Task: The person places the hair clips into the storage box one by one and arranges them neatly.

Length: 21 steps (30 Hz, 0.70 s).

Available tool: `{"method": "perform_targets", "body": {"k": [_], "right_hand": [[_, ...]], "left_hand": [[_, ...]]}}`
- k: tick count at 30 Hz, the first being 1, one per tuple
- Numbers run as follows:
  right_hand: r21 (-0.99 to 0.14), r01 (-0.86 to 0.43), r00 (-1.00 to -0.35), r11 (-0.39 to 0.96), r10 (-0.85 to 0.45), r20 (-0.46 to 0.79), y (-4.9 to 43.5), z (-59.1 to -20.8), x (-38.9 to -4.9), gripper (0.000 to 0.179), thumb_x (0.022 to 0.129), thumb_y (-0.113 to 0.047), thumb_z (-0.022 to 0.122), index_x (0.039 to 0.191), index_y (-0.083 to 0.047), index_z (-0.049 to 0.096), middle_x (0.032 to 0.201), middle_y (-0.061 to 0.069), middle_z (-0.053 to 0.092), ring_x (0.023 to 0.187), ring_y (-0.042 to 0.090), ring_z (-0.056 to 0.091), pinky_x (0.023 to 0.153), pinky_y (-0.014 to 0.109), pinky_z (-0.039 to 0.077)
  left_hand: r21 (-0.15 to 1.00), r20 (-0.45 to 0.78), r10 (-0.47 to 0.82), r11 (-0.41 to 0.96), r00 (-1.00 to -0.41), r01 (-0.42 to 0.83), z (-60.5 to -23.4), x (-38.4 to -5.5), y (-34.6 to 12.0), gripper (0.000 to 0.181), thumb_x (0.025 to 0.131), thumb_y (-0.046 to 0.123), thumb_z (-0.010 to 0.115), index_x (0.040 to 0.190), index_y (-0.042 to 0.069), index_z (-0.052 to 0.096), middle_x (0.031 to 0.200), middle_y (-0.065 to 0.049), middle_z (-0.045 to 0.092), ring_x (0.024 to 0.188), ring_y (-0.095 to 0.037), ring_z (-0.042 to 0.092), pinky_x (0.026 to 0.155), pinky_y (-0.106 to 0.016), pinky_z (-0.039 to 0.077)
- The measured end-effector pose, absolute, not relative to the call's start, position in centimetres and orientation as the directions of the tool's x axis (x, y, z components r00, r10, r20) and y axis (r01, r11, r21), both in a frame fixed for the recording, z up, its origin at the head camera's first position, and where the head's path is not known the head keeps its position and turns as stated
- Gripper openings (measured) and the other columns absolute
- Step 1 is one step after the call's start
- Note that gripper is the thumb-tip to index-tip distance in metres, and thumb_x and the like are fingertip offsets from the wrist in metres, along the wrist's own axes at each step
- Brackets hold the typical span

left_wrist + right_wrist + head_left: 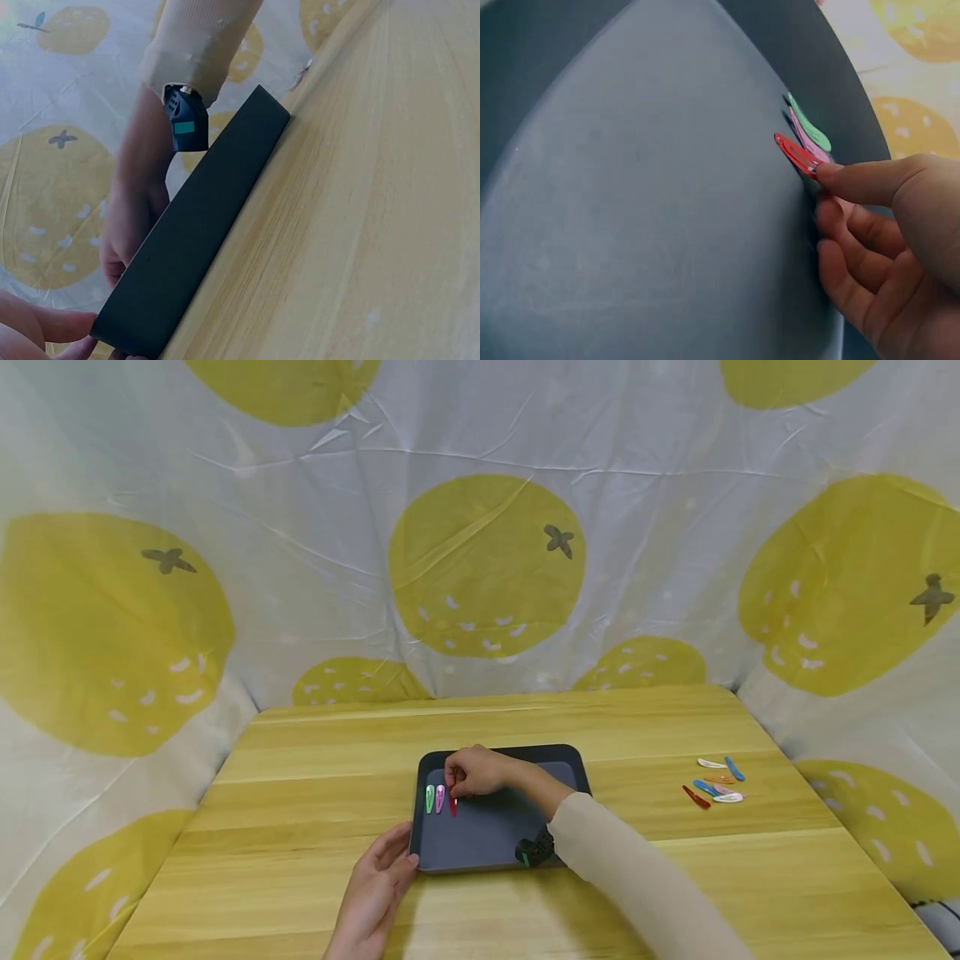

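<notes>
A dark grey tray (480,843) lies on the wooden table. Inside it, near the left wall, a green hair clip (430,799) and a pink hair clip (440,799) stand side by side. My right hand (480,772) reaches over the tray and pinches a red hair clip (799,156) between thumb and fingertips, just right of the pink one. With my left hand (378,877) I grip the tray's near left corner; in the left wrist view the thumb (64,325) presses the rim and fingertips show below.
On the table to the right lies a loose group of hair clips: white (711,763), blue (734,768), orange (720,779) and red (696,797) among them. A black device (534,850) sits at my right wrist. Lemon-patterned cloth (487,568) hangs behind the table.
</notes>
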State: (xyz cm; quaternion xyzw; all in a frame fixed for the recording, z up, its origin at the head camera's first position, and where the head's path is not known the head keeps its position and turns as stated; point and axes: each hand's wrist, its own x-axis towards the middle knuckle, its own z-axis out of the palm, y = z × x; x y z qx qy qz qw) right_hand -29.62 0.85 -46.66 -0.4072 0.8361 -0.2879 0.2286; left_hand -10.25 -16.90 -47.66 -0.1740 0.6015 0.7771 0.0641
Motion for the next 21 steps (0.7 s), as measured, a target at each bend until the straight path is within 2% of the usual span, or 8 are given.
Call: {"method": "perform_targets", "body": {"k": [7, 21], "right_hand": [[-0.576, -0.623, -0.576, 0.529, -0.808, -0.118, 0.28, -46.64, -29.32, 0.012, 0.097, -0.011, 0.073, 0.090, -0.016, 0.065, 0.077, -0.007, 0.061, 0.066, 0.009, 0.054, 0.062, 0.022, 0.044], [-0.542, -0.633, -0.592, 0.553, -0.797, -0.121, -0.06, -46.42, -29.20, 0.009, 0.097, -0.011, 0.072, 0.091, -0.015, 0.067, 0.077, -0.008, 0.061, 0.067, 0.009, 0.054, 0.062, 0.022, 0.045]], "left_hand": [[0.914, -0.341, -0.110, -0.272, -0.934, -0.302, -47.51, -10.18, -16.88, 0.058, 0.101, -0.009, 0.053, 0.156, -0.006, 0.034, 0.157, -0.032, 0.033, 0.144, -0.041, 0.035, 0.118, -0.051, 0.034], [0.909, -0.344, -0.099, -0.285, -0.934, -0.304, -47.63, -10.29, -17.10, 0.060, 0.101, -0.008, 0.054, 0.156, -0.006, 0.032, 0.158, -0.032, 0.031, 0.145, -0.041, 0.033, 0.118, -0.052, 0.033]]}}
